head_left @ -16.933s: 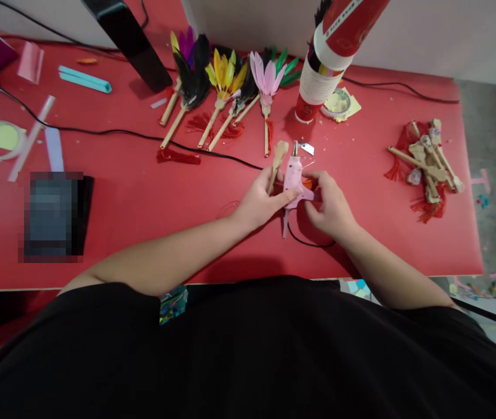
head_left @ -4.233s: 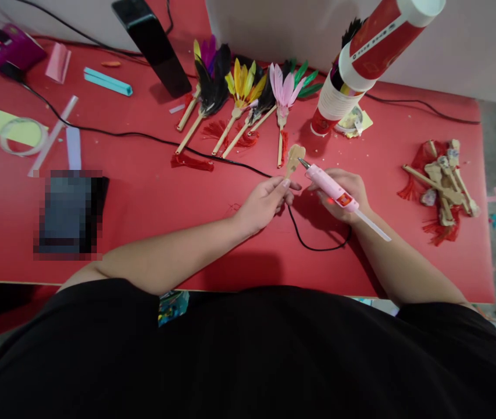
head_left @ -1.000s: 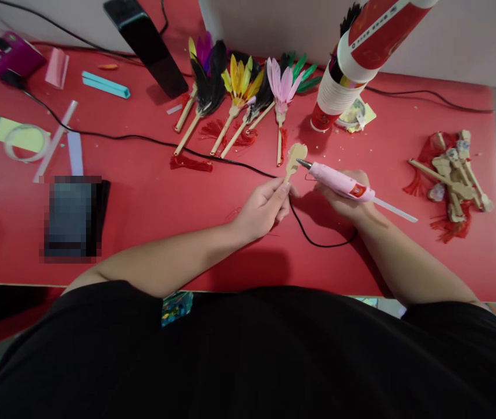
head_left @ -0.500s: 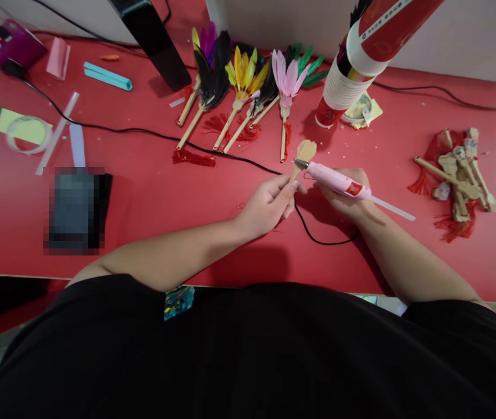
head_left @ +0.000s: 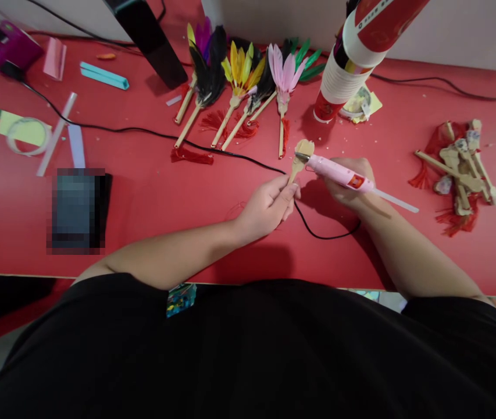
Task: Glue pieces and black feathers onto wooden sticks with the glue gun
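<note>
My left hand (head_left: pixel 269 205) pinches the lower end of a small wooden fan stick (head_left: pixel 299 159), holding it upright over the red table (head_left: pixel 152 192). My right hand (head_left: pixel 349 184) is wrapped round a pink glue gun (head_left: pixel 339 174). Its metal nozzle touches the broad top of the wooden stick. A clear glue rod sticks out of the gun's back end toward the right. The gun's black cord (head_left: pixel 317 231) loops on the table below both hands.
A row of finished feather fans (head_left: pixel 239 87) with red tassels lies behind the hands. A stack of paper cups (head_left: pixel 352 58) leans at the back right. A pile of bare wooden sticks with tassels (head_left: pixel 457 166) lies at the right. Tape roll (head_left: pixel 23 135) and strips lie left.
The nozzle has stayed at the top of the stick, shifting slightly along it. Both hands have kept their hold; the view has drifted a little.
</note>
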`<move>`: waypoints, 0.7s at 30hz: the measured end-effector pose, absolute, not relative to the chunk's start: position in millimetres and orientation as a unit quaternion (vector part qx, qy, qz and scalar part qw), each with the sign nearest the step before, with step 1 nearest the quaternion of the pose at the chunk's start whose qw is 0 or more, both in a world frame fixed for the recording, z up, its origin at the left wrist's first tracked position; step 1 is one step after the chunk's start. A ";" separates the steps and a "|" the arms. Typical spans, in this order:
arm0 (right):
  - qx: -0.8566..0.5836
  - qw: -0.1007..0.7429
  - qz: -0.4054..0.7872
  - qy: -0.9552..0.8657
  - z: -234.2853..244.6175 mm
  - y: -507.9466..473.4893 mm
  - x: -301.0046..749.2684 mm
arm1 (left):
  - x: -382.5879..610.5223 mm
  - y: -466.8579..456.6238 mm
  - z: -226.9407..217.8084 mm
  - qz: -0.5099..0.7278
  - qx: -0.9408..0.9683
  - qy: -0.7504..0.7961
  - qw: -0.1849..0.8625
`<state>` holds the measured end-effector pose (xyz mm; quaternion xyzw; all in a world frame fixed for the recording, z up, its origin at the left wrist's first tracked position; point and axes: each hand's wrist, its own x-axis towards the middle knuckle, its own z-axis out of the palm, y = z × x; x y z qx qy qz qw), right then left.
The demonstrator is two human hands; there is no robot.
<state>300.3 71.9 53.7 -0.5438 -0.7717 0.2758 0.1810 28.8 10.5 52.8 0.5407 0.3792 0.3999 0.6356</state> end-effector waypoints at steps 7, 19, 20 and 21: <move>-0.530 0.214 0.306 -0.762 49.8 75.3 302.2 | 27.6 10.0 50.7 0.409 0.563 0.371 0.614; -0.565 0.315 0.329 -0.688 45.5 76.2 303.1 | 25.9 12.5 53.9 0.381 0.570 0.385 0.618; -0.566 0.329 0.333 -0.679 43.7 75.2 302.8 | 25.9 13.4 53.7 0.384 0.568 0.382 0.619; -0.567 0.343 0.337 -0.669 42.2 73.7 302.8 | 26.0 14.3 53.3 0.387 0.566 0.378 0.622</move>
